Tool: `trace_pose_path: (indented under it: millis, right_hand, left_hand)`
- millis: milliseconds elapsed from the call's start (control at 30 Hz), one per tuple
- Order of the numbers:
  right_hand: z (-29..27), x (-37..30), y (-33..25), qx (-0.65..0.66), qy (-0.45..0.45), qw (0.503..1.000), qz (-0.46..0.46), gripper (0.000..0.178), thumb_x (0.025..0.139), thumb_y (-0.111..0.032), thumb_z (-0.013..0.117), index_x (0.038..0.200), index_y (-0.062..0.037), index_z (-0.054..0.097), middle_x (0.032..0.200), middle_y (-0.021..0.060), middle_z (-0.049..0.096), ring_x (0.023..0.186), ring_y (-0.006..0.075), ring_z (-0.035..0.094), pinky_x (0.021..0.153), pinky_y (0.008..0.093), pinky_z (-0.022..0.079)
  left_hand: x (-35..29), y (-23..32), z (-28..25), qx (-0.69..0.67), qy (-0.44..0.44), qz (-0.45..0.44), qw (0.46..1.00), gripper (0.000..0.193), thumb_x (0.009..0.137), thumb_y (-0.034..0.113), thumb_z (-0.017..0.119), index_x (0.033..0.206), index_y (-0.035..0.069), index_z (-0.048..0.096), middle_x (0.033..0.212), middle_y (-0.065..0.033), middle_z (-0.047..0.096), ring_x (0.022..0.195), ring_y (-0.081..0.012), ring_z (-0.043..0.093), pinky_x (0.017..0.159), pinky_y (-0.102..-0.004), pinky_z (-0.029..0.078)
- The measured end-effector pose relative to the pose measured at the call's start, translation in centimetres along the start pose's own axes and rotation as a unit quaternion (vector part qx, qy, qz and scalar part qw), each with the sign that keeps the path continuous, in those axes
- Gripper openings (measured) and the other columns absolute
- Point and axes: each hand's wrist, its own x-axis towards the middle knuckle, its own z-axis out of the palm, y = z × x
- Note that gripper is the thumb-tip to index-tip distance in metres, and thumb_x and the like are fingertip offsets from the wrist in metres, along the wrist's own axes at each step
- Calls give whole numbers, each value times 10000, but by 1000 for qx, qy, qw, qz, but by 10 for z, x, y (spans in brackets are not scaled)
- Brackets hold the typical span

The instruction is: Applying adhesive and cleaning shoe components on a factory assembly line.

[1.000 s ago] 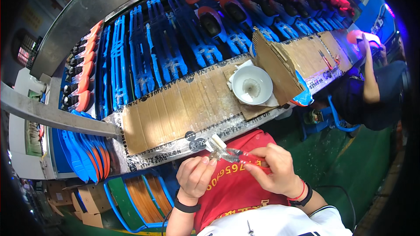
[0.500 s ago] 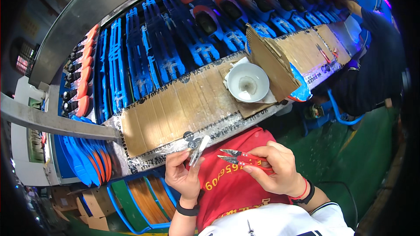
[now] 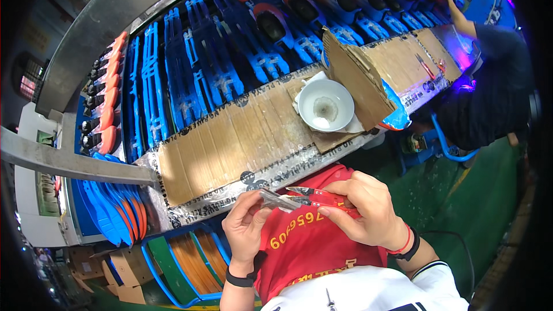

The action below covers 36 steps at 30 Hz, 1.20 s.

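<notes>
My left hand (image 3: 244,226) pinches a small, slim, clear-and-grey piece (image 3: 275,200) between thumb and fingers; its exact kind does not show. Red-handled thread snips (image 3: 327,200) are gripped in my right hand (image 3: 363,210), their dark blades apart and pointing left. The blade tips reach the right end of the slim piece; whether they touch it I cannot tell. Both hands are over my red apron (image 3: 305,247), just in front of the workbench edge. On the bench beyond stands a white bowl (image 3: 340,99) with a little cloudy matter at its bottom.
Brown cardboard (image 3: 207,158) covers the bench. Beside the bowl a cardboard flap (image 3: 358,83) stands up. Rows of blue parts (image 3: 151,86) fill the rack behind. Another pair of red snips (image 3: 425,67) lies near a person (image 3: 489,80) at right. A blue-framed stool (image 3: 193,262) is at lower left.
The slim piece in my left hand has turned from nearly upright to slanting down toward the right. My right hand has brought the snips up and left, close to it.
</notes>
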Motion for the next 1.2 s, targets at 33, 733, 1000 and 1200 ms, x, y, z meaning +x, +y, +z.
trace_pose_path:
  millis: [33,733,1000,1200]
  right_hand:
    - [0,0,1,10,-9,1000,3,276,736,-118,805,942,-5,660,741,74,617,596,227,538,523,331,423]
    - [-10,4,-2,1,-91,995,39,230,788,-175,765,920,-28,647,657,80,555,612,248,561,561,359,444]
    - [0,-1,3,-26,-35,999,-30,263,745,-149,789,924,-26,641,695,71,562,607,237,538,552,349,425]
    - [3,-4,5,-41,-9,997,-70,303,718,-134,806,933,-7,636,704,48,554,592,209,510,531,332,393]
  left_hand:
    - [1,0,-1,0,-18,-2,1000,360,849,44,735,1189,-30,642,1121,-87,613,966,-131,590,876,-263,498]
    - [10,12,-5,46,-91,43,994,347,835,39,735,1167,-27,657,1062,-83,603,917,-133,601,811,-238,502]
    - [11,16,-7,75,-94,54,991,342,825,44,745,1152,-22,670,1041,-86,607,911,-138,606,793,-236,513]
    - [13,18,-8,81,-123,65,987,339,823,30,742,1151,-21,673,1048,-94,611,917,-145,606,789,-242,527]
